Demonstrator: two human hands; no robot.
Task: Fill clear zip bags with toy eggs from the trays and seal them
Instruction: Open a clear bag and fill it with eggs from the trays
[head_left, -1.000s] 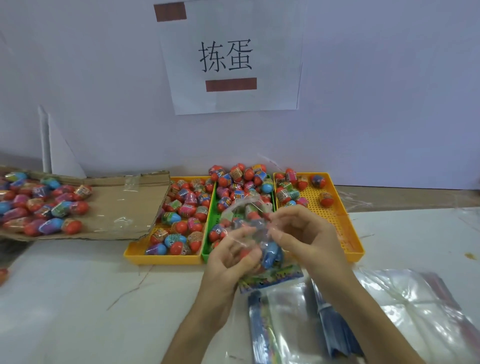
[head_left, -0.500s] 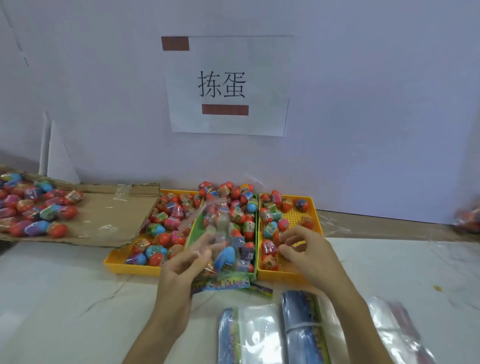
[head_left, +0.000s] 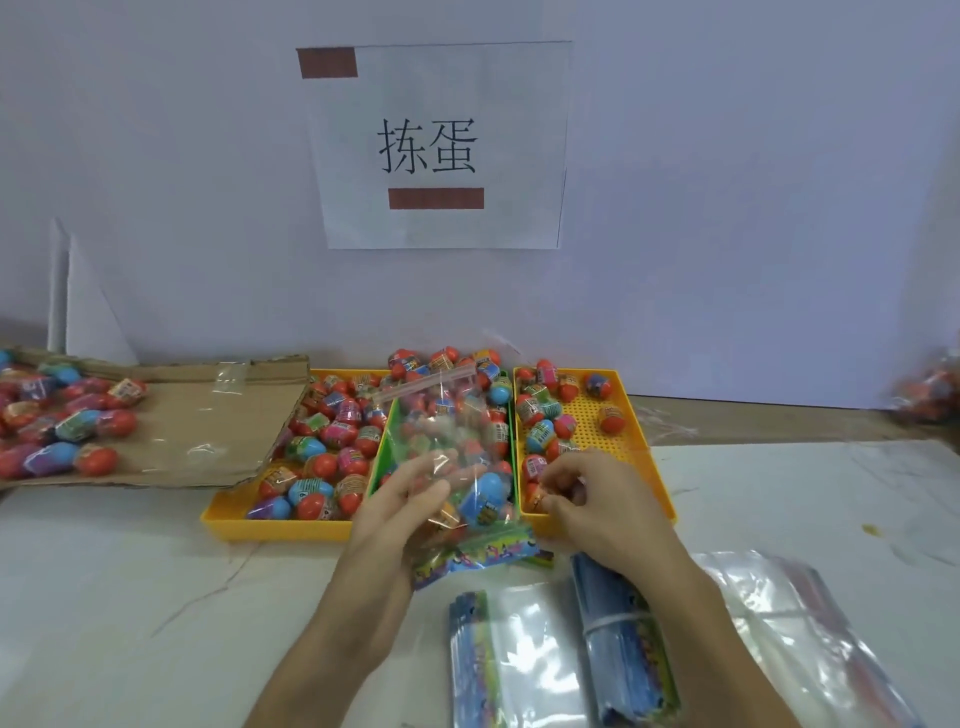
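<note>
Left hand (head_left: 397, 506) clasps limp, slick zip bag (head_left: 441, 415) low down — a hold nearer its mouth looks steadier — while fingers of right hand (head_left: 592, 499) pinch a light egg (head_left: 539, 500).

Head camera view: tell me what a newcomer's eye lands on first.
Three trays of bright toy eggs sit side by side at the wall, the green tray between two yellow ones. Before it the left hand holds up a clear zip bag partly filled with eggs, while the right hand pinches a toy egg in the right yellow tray. A white paper sign hangs above.
</note>
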